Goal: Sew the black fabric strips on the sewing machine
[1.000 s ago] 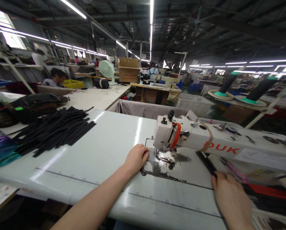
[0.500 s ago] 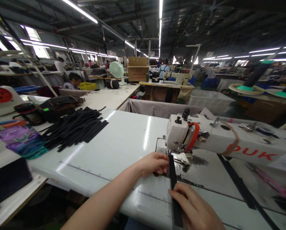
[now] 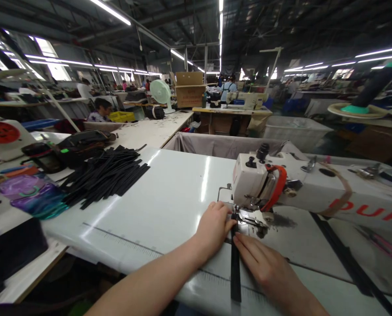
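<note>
A black strip [image 3: 236, 272] lies lengthwise on the white sewing table [image 3: 176, 188], its far end under the needle area of the white sewing machine [image 3: 251, 180]. My left hand [image 3: 213, 226] is at the left edge of the strip close to the presser foot, fingers bent together and pinching the strip's upper part. From the right, my right hand [image 3: 265, 263] presses its fingertips against the strip just below the left hand, its fingers held together. The strip's near end hangs toward the table's front edge.
At the left are a pile of black strips [image 3: 108, 175], a purple and teal pouch [image 3: 34, 195] and a dark jar [image 3: 43, 156]. More black strips [image 3: 342, 254] and pink scissors [image 3: 388, 248] lie right, beyond the machine arm. A person [image 3: 99, 109] sits at the far left.
My right hand has moved up along the strip, close to the needle area. My left hand has turned and closed nearer the strip. The view has shifted slightly.
</note>
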`<state>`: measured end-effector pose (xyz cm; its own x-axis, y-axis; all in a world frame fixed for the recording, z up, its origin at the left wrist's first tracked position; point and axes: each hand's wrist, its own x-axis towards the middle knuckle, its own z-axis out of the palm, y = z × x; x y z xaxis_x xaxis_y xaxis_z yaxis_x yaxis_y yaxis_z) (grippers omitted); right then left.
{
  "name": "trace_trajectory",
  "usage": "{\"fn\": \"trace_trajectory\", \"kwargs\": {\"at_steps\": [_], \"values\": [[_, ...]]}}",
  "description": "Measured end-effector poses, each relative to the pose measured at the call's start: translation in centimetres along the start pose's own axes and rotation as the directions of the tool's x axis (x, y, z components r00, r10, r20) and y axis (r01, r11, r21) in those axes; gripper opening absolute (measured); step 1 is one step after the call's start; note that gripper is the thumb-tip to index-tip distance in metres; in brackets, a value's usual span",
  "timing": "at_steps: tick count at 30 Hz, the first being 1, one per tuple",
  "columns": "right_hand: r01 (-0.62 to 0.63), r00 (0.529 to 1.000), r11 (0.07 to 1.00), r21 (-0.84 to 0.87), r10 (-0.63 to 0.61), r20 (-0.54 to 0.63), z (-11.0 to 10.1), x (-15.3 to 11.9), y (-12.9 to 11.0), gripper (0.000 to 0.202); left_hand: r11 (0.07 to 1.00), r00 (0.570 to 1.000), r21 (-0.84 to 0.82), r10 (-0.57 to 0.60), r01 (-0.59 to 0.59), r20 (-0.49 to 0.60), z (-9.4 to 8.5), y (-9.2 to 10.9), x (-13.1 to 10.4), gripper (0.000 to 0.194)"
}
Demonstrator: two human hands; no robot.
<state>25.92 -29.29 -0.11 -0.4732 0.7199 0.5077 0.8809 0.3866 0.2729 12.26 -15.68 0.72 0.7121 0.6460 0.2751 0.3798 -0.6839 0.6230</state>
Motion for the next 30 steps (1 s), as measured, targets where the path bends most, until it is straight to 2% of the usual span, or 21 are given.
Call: {"fn": "trace_trajectory", "kwargs": {"at_steps": [1,4,10,13,21,30], "values": [[-0.012,1.000,1.000,-0.002,0.012,-0.001,0.1,-0.1,-0.1,0.042,0.998,0.999,0.051,0.037,-0.038,0.020,-0.1,0.0,-0.1,0.008],[-0.071,0.997,0.997,0.021,0.071,-0.013,0.6,-0.4,-0.2,0.044,0.988,0.988,0.083,0.126,-0.133,0.084,-0.2,-0.2,-0.3,0.016],[-0.029,0.999,0.997,0.068,0.026,0.046,1.1,-1.2,0.6,0.047,0.985,0.984,0.064,0.154,-0.159,0.086,-0.1,-0.4,-0.3,0.019],[-0.035,0.999,0.996,0.082,0.033,0.027,1.1,-1.2,0.7,0.045,0.982,0.977,0.034,0.183,-0.187,0.111,-0.2,-0.4,-0.1,0.020],[-0.103,0.993,0.990,0.095,0.107,-0.043,0.8,-0.2,0.3,0.037,0.979,0.978,0.112,0.155,-0.171,0.138,-0.1,-0.2,-0.2,0.019],[-0.163,0.983,0.974,0.159,0.174,-0.054,0.6,0.4,0.3,0.031,0.969,0.985,0.195,0.133,-0.153,0.113,0.8,0.0,-0.1,0.023]]}}
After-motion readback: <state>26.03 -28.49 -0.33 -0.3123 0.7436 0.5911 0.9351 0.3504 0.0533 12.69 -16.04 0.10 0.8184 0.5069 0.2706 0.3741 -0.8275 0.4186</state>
